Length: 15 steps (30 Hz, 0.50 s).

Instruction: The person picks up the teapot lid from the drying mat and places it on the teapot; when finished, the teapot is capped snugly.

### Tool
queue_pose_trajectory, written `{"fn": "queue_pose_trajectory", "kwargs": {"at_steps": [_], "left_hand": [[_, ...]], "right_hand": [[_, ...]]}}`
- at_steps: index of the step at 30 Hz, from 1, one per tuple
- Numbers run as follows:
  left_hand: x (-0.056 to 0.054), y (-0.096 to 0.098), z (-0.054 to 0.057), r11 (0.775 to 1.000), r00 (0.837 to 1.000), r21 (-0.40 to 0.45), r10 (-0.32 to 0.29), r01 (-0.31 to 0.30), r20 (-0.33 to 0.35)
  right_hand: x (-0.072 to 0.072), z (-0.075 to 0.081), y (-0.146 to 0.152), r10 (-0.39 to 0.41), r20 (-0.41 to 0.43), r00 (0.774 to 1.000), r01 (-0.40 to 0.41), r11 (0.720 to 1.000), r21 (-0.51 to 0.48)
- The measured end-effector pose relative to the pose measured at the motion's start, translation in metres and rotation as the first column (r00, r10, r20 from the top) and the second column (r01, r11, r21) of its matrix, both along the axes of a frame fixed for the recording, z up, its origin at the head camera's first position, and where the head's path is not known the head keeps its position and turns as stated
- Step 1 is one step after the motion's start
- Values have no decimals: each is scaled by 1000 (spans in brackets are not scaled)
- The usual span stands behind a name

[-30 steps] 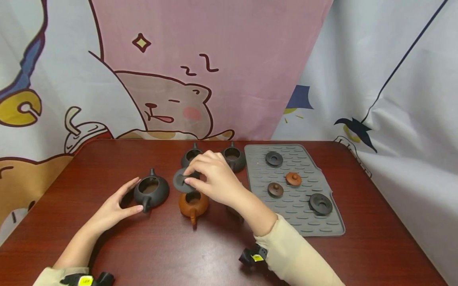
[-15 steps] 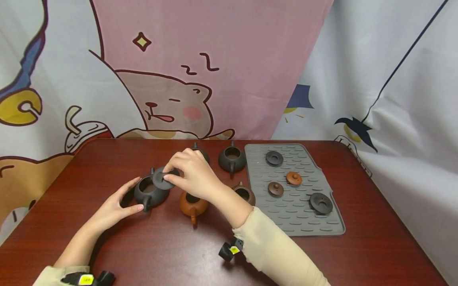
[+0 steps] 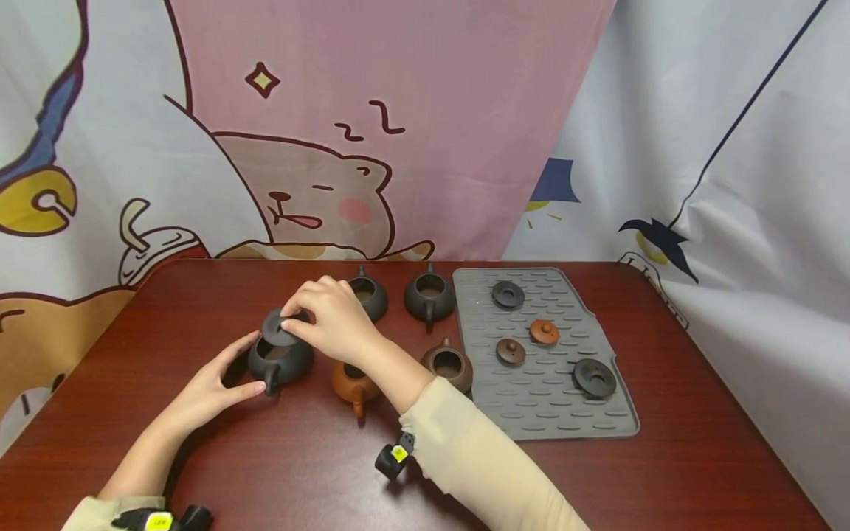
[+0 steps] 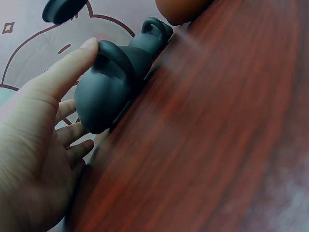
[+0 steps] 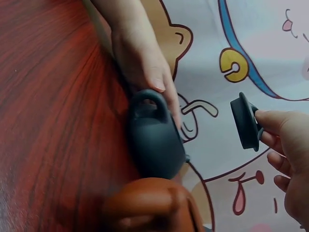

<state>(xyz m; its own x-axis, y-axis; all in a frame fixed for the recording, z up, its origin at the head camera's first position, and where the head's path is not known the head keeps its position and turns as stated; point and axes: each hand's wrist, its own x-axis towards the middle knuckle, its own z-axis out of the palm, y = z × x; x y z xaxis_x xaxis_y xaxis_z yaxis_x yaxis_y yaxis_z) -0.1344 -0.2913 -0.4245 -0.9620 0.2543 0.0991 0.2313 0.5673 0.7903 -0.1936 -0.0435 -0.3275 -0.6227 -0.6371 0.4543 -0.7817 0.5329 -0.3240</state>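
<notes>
My left hand (image 3: pixel 207 387) steadies a dark grey teapot (image 3: pixel 295 364) on the left of the table, its thumb at the handle and its fingers round the far side. Between thumb and fingers of my right hand (image 3: pixel 335 318) is the knob of a dark grey lid (image 3: pixel 275 332). In the head view that lid overlaps the back of the teapot's opening. The right wrist view shows the lid (image 5: pixel 245 123) on edge, raised above the teapot (image 5: pixel 154 145). An orange teapot (image 3: pixel 350 382) without a lid stands beside them, partly behind my right hand.
Two dark teapots (image 3: pixel 430 296) and a brown teapot (image 3: pixel 457 380) stand farther right, all uncovered. A grey mat (image 3: pixel 544 413) on the right bears several lids, including an orange lid (image 3: pixel 544 332) and a brown lid (image 3: pixel 510 352). A printed cloth (image 3: pixel 478 147) hangs behind the table.
My right hand has carried the dark lid leftward, from above the orange teapot to over the dark teapot. The left hand and its teapot have stayed in place.
</notes>
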Motion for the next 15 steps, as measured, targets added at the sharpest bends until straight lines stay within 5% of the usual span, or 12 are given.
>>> {"fn": "queue_pose_trajectory", "kwargs": {"at_steps": [15], "left_hand": [[1,0,-1,1000,999,-2,28,-28,23]], "right_hand": [[-7,-20,-26,-63,32,997,61,996,60]]}}
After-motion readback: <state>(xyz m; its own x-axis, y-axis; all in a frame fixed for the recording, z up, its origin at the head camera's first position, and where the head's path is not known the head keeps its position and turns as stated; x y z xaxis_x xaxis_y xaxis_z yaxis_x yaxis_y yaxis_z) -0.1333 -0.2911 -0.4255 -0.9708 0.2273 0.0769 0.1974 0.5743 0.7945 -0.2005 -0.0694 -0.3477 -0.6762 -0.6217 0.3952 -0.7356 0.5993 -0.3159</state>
